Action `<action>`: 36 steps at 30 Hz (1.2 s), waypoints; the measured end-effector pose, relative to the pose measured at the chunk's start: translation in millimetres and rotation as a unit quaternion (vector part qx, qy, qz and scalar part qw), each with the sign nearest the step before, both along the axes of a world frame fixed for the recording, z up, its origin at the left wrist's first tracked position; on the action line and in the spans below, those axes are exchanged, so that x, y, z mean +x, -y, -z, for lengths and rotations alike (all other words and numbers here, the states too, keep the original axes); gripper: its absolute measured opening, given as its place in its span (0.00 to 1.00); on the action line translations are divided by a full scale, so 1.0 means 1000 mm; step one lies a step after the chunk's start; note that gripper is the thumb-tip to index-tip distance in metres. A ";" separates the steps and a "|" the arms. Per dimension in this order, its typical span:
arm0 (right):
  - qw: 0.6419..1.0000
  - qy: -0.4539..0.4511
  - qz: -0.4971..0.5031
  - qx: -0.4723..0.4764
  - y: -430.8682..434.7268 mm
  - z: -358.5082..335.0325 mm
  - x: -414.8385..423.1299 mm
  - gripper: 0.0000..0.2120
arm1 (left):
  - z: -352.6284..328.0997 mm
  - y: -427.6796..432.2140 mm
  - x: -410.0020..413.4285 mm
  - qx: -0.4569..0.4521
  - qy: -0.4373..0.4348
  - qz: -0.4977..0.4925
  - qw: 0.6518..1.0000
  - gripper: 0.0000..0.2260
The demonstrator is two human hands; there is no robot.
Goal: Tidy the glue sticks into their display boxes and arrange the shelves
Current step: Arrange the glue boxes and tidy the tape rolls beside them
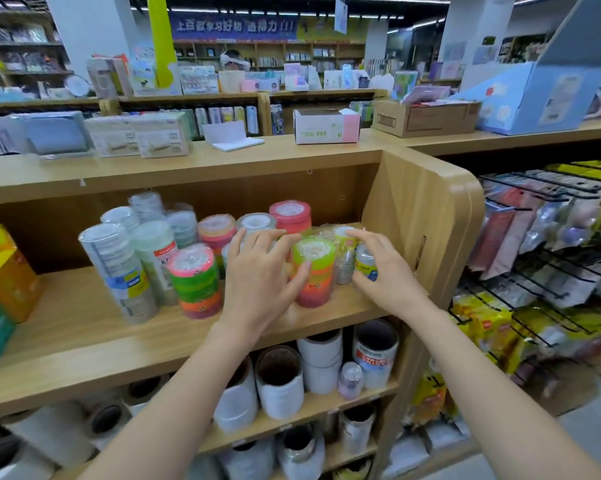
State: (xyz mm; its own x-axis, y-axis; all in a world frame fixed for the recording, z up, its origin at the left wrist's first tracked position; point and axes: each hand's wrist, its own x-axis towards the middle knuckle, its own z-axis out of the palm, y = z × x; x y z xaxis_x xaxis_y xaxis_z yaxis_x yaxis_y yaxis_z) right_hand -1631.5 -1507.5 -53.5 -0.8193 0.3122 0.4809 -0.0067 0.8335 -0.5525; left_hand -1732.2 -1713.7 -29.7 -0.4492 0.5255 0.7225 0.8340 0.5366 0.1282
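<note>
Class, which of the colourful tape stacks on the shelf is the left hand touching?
The lime-topped tape stack at front right: the left hand's thumb rests on it; the others stand further left or behind.

Green, orange and pink striped tape stack [313, 271] on tan wooden shelf [84, 327].
</note>
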 end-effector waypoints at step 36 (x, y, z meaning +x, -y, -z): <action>0.979 0.152 -0.123 -0.058 -0.036 -0.075 -0.122 0.20 | -0.047 -0.019 -0.057 -0.241 0.294 -0.066 0.923 0.31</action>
